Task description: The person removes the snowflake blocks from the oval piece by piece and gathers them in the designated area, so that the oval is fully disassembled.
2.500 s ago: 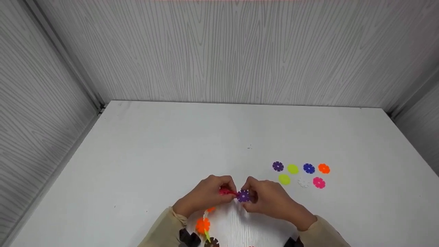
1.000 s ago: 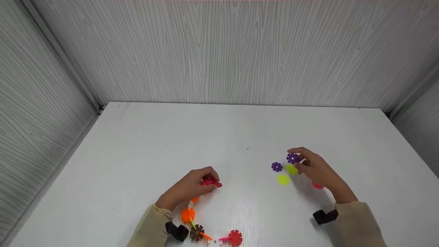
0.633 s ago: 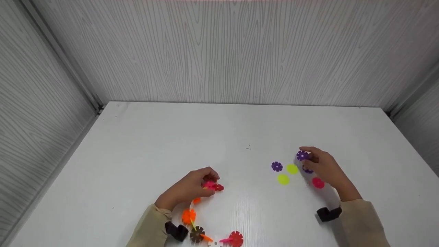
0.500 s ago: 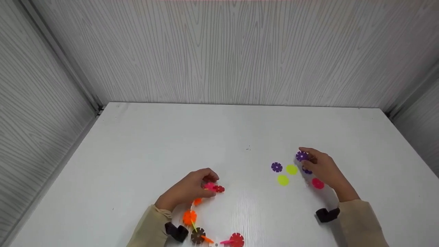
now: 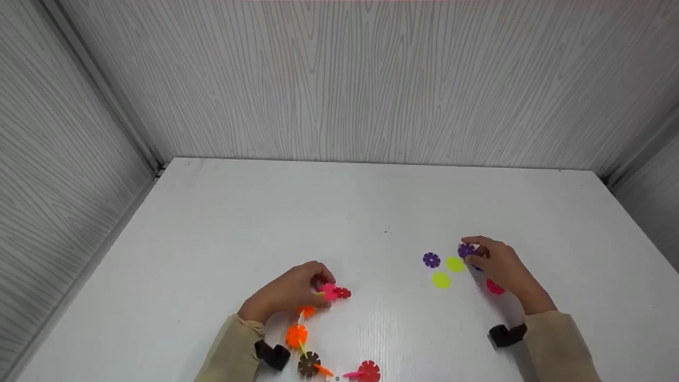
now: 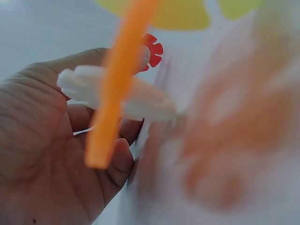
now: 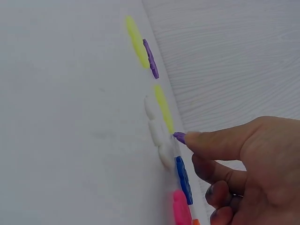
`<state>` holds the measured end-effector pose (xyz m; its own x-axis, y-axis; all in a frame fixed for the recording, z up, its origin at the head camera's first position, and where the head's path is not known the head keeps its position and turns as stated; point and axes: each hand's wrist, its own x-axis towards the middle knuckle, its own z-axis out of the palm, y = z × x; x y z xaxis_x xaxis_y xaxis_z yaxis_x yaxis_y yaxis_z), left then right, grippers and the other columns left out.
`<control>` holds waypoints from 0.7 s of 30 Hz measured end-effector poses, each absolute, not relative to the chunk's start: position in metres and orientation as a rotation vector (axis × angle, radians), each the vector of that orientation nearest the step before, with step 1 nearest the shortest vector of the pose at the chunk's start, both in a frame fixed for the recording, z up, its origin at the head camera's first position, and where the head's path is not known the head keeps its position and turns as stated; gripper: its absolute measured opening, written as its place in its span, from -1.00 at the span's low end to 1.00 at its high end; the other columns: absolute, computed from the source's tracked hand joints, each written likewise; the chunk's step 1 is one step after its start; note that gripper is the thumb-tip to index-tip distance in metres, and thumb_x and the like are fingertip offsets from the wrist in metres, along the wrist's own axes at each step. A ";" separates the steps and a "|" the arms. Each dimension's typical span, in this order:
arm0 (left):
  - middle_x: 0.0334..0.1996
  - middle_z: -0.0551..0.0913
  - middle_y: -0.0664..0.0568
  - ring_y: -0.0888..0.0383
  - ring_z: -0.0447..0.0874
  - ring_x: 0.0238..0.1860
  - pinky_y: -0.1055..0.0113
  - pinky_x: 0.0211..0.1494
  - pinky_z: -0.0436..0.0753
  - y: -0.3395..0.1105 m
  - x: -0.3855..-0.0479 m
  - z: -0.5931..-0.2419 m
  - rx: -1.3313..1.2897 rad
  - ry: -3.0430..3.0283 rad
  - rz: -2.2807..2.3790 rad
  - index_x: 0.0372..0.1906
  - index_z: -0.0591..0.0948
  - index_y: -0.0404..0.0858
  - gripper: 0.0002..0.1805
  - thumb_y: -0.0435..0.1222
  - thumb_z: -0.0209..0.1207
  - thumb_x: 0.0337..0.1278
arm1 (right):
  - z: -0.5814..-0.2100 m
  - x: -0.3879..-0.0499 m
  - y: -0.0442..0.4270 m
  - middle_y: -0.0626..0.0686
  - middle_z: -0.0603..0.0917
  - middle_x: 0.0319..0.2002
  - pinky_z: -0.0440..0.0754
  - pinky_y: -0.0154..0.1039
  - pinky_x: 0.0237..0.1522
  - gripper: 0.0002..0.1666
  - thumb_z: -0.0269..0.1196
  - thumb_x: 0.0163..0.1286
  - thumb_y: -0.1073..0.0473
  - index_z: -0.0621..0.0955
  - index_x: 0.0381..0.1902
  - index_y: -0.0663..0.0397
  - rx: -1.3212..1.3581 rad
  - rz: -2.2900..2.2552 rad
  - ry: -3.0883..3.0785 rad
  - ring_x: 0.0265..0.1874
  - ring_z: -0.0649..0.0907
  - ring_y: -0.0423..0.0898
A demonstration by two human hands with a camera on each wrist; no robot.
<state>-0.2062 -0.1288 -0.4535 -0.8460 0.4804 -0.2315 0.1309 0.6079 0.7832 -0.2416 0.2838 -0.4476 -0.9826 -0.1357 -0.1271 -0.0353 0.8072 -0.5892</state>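
My left hand (image 5: 289, 289) holds a chain of interlocked snowflake discs near one end, where a pink disc (image 5: 329, 291) and a red disc (image 5: 344, 293) stick out past the fingers. From there the chain curves toward the front through an orange disc (image 5: 296, 336) and a brown disc (image 5: 309, 364) to another red disc (image 5: 369, 371). Between thumb and finger, my right hand (image 5: 501, 268) pinches a purple snowflake disc (image 5: 467, 250). It is just over the loose discs, close to a blue disc (image 7: 184, 180) in the right wrist view.
Loose on the white table (image 5: 265, 212) lie a purple disc (image 5: 432, 260), two yellow discs (image 5: 454, 264), a white disc (image 7: 155, 133) and a pink disc (image 5: 495, 287). An orange disc (image 7: 196, 222) shows at the right wrist view's lower edge. Grey wood-grain panels (image 5: 360, 79) enclose the table.
My hands were together, with the purple disc at the chain's red end. The right hand has since carried that disc rightward to the loose ones; the left moved slightly left with the chain.
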 end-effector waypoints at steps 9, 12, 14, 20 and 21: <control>-0.27 0.49 0.06 0.12 0.42 -0.20 0.29 -0.10 0.48 -0.128 -0.205 -0.451 0.515 2.421 1.133 -0.11 0.55 -0.19 -0.69 -0.33 0.34 0.00 | -0.444 -0.244 0.282 0.29 0.57 0.01 0.58 0.00 0.06 -0.35 0.09 0.44 0.28 0.24 0.45 0.14 -0.133 -0.883 2.834 -0.18 0.50 0.00; -0.30 0.49 0.08 0.12 0.42 -0.22 0.32 -0.12 0.48 -0.128 -0.205 -0.451 0.520 2.424 1.124 -0.10 0.55 -0.17 -0.70 -0.32 0.33 0.02 | -0.444 -0.246 0.282 0.27 0.57 0.00 0.59 -0.03 0.03 -0.40 0.07 0.44 0.28 0.29 0.42 0.15 -0.143 -0.890 2.850 -0.19 0.51 -0.01; -0.32 0.50 0.09 0.13 0.43 -0.23 0.33 -0.14 0.48 -0.128 -0.205 -0.451 0.525 2.418 1.131 -0.09 0.54 -0.14 -0.70 -0.31 0.32 0.05 | -0.443 -0.245 0.282 0.25 0.58 -0.02 0.61 -0.10 -0.03 -0.44 0.07 0.45 0.27 0.34 0.38 0.13 -0.144 -0.896 2.866 -0.20 0.51 -0.01; -0.40 0.52 0.12 0.17 0.44 -0.35 0.35 -0.24 0.48 -0.124 -0.202 -0.448 0.543 2.362 1.221 -0.05 0.53 -0.09 -0.70 -0.27 0.29 0.10 | -0.438 -0.238 0.275 0.19 0.60 -0.09 0.60 -0.26 -0.15 -0.58 0.11 0.43 0.26 0.47 0.24 0.10 -0.201 -0.947 2.922 -0.12 0.55 0.05; -0.41 0.52 0.12 0.17 0.43 -0.38 0.36 -0.27 0.47 -0.123 -0.201 -0.448 0.547 2.357 1.228 -0.05 0.53 -0.08 -0.70 -0.26 0.29 0.10 | -0.437 -0.238 0.273 0.19 0.61 -0.10 0.60 -0.28 -0.16 -0.59 0.12 0.43 0.25 0.49 0.22 0.11 -0.219 -0.961 2.920 -0.11 0.57 0.05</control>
